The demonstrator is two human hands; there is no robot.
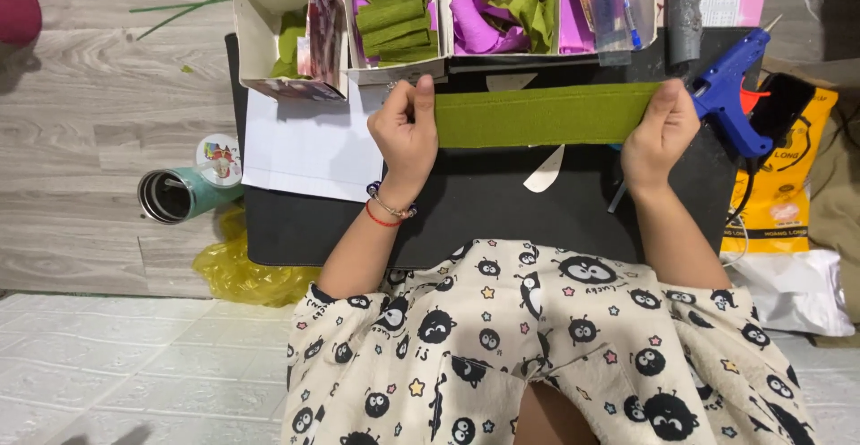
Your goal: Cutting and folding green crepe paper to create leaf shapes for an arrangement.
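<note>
A grey wood-look floor [98, 96] carries a black mat [484, 203] that serves as the work surface, with pale tiles nearer the person's knees. Over the mat, the left hand [405, 132] and the right hand [660, 130] hold a strip of olive-green crepe paper [546, 114] stretched flat and level between them. The left fingers [400, 109] are curled shut over the strip's left end, thumb pressed on top; the right fingers [683, 114] are likewise closed, pinching the right end with the thumb lying across the paper. The strip spans the whole gap between the two hands, just in front of a row of open boxes.

Those white cardboard boxes [269, 15] stand side by side at the mat's far edge: the left one holds a few green scraps, the next a stack of folded green paper strips [394, 15], and the third a jumble of purple and green crepe pieces [506, 6]. A blue glue gun [730, 91] lies just beside the right hand. A white sheet [305, 145] rests on the mat near the left hand. On the floor to the left, a teal tumbler [179, 194] lies on its side, its open mouth showing, next to a crumpled yellow plastic bag [242, 270]
</note>
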